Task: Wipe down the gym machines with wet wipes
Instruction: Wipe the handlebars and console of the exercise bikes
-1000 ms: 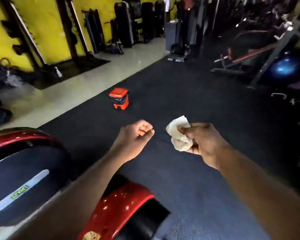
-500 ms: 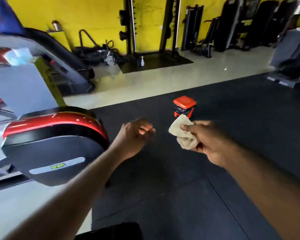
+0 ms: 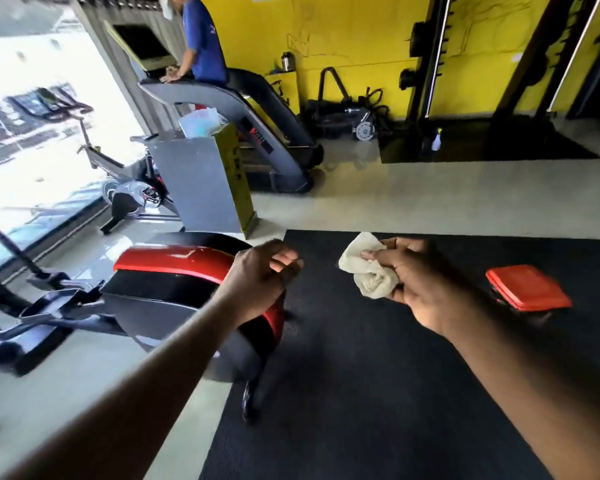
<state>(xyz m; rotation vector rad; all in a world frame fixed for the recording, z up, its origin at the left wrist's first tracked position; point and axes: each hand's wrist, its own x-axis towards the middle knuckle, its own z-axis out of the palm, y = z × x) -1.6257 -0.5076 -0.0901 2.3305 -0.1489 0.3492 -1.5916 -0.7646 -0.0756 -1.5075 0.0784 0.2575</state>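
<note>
Right hand point(image 3: 426, 282): thumb and curled fingers clamp a crumpled off-white wet wipe point(image 3: 368, 271), which I hold in the air above the black rubber floor mat point(image 3: 361, 375). Left hand point(image 3: 260, 282): fingers curled into a loose fist, nothing in it. It is in front of the red-and-black rounded machine housing point(image 3: 174, 271); I cannot tell whether they touch. The wipe is apart from the housing. An orange-lidded box point(image 3: 527, 287) sits on the mat to the right. Background: a person in a blue shirt point(image 3: 203, 43) leans on a grey treadmill point(image 3: 257, 133).
</note>
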